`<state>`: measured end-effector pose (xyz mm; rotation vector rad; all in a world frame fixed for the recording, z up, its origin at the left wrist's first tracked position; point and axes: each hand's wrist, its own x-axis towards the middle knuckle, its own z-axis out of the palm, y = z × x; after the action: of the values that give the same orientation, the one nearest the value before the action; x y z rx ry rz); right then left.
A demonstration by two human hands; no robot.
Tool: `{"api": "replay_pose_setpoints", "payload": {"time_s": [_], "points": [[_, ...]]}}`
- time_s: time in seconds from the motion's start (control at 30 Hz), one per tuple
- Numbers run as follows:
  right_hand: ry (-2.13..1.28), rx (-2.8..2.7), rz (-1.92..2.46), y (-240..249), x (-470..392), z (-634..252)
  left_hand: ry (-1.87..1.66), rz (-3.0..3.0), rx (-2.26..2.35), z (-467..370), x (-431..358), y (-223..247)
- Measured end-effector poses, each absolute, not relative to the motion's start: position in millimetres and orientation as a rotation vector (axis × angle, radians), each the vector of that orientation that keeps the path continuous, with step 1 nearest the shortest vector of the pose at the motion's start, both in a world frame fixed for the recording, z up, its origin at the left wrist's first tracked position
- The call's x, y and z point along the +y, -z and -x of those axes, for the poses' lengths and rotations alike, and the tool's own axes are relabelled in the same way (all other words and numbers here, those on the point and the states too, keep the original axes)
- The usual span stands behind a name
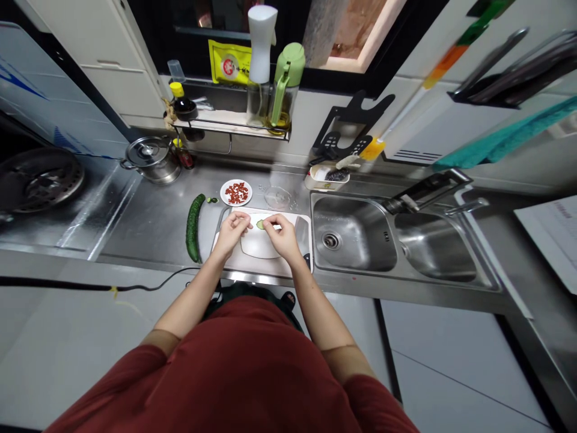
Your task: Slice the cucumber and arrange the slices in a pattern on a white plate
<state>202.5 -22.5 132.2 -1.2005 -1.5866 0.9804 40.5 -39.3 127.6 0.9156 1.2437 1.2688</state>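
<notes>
Cucumber slice (260, 224) pinched in the right hand (283, 236), jutting leftward from its fingertips. Left hand (233, 230) apart, fingers curled; whether they pinch anything cannot be told

A brushed-steel table (157, 222) runs from 9 o'clock across to 3, where a double sink (360, 222) and a tap (469, 206) are set into it. At 12 o'clock a dark-framed window (293, 24) breaks the wall, its glass mostly black, with a warm pinkish surface showing beyond at 1. A narrow shelf (225, 122) hangs beneath at 11. Pale wall (408, 78) continues between 1 and 2; smooth off-white panelling (135, 60) stands at 10. Cool light leaves bright streaks on the steel.
</notes>
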Motion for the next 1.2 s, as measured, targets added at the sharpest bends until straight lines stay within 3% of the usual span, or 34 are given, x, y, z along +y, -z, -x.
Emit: {"api": "replay_pose_setpoints", "payload": {"time_s": [0.33,0.57,1.2], "points": [[-0.853,-1.788,1.12,-132,-24,-211,-0.863,-0.705,1.125,-48,-41,-123],[-0.702,-2.023,1.072,-130,-26,-219,-0.895,-0.608,1.01,-49,-37,-117],[-0.734,-2.043,1.126,-115,-15,-222,-1.031,-0.678,1.106,-47,-17,-112]]}}
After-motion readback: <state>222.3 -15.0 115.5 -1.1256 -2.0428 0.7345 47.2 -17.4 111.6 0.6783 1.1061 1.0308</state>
